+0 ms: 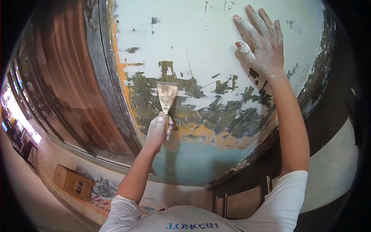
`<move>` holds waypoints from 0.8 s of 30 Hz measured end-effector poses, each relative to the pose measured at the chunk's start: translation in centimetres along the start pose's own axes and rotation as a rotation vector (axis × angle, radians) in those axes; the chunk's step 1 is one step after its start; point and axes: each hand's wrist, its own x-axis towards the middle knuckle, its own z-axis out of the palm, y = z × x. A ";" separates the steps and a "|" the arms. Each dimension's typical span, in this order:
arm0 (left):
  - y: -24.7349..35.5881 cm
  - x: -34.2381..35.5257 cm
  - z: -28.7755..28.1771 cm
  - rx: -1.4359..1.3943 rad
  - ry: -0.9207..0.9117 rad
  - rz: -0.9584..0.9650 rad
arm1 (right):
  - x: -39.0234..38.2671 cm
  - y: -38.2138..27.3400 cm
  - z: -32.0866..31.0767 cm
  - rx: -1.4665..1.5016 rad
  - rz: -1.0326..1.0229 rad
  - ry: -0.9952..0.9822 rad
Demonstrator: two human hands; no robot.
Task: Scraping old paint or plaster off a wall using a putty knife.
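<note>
A wide scraper (167, 94) is gripped by its handle in my left hand (157, 130), blade pointing up. Its edge rests at or very near the wall (185, 34), over a dark patch where the pale coating is gone. Lower down, the wall shows ragged dark and orange areas above a blue-green band (193, 162). My right hand (266, 48), dusted with white powder, is raised at the upper right. Its fingers are spread on or close to the pale coating, and nothing is in it.
To the left, a weathered grey post (106, 73) borders the wall, with a brown curtain (69, 65) behind a window frame. A tan plastic stool (72, 182) stands on the floor at lower left. Dark wooden trim (247, 176) runs along the right.
</note>
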 end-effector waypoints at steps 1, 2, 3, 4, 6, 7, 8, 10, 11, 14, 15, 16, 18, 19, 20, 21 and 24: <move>-1.0 -0.6 -0.5 -0.177 0.000 -0.001 | -0.1 -0.2 0.0 0.004 -0.001 0.002; -1.8 -0.9 -0.7 -0.354 -0.007 0.005 | -0.1 -0.3 -0.2 -0.016 0.013 -0.025; -2.5 -1.2 -0.6 -0.354 -0.012 0.007 | -0.2 -0.4 -0.1 -0.036 0.027 -0.056; -3.3 -1.7 -0.5 -0.318 0.113 0.060 | -0.2 -0.2 0.0 -0.041 0.027 -0.055; -5.2 -2.7 -1.4 -0.105 0.154 0.305 | -0.2 -0.2 0.1 0.002 0.015 -0.034; -6.0 -2.9 -2.0 -0.108 0.159 0.301 | -0.1 -0.4 0.1 0.007 0.011 -0.037; -5.8 -3.4 -2.1 0.035 0.163 0.259 | 0.0 -0.4 -0.1 0.007 0.016 -0.030; -5.4 -3.5 -1.6 0.210 0.216 0.264 | 0.0 -0.3 -0.5 0.016 0.023 -0.016; -4.8 -2.8 -1.6 0.204 0.215 0.264 | 0.0 -0.3 -0.5 0.023 0.021 -0.009; -1.9 -0.6 -1.7 0.562 0.190 0.367 | -0.2 -0.4 0.0 0.034 0.013 -0.017; -1.4 -0.3 -1.8 0.560 0.196 0.364 | -0.2 -0.3 0.0 0.019 0.012 -0.024; -1.0 -0.1 -1.9 0.548 0.185 0.332 | -0.3 -0.2 0.2 0.025 -0.004 -0.015; -1.4 -0.3 -1.9 0.560 0.195 0.276 | -0.2 -0.4 0.0 0.014 0.000 -0.021; -2.0 -0.6 -1.7 0.559 0.192 0.278 | -0.2 -0.4 -0.1 0.002 0.005 -0.027; -2.5 -1.2 -1.5 0.548 0.182 0.247 | -0.1 -0.4 0.0 0.004 0.009 -0.029; -2.6 -1.5 -1.4 0.537 0.171 0.217 | 0.1 -0.4 0.2 -0.013 -0.017 -0.008; -0.5 -0.6 -1.1 0.556 0.143 0.246 | 3.2 -1.9 -2.4 -0.026 0.032 -0.328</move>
